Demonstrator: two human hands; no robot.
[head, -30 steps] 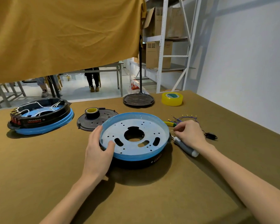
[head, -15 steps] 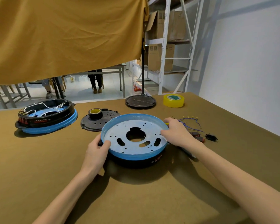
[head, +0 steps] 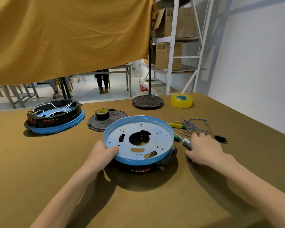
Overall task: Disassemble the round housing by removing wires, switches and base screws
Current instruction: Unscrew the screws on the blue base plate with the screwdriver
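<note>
Round housing point(head: 138, 142) mid-desk, base up. Blue wires point(head: 194, 124) and switch point(head: 220, 138) already out, lying right. Left hand point(head: 100, 153) grips rim; right hand point(head: 202, 149) rests on screwdriver point(head: 187, 143), fingers seemingly loose. Base screws probably remain.

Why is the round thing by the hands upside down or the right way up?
Upside down, it seems: the round housing shows its flat metal base with holes on top, while the other housing shows wires inside.
</note>
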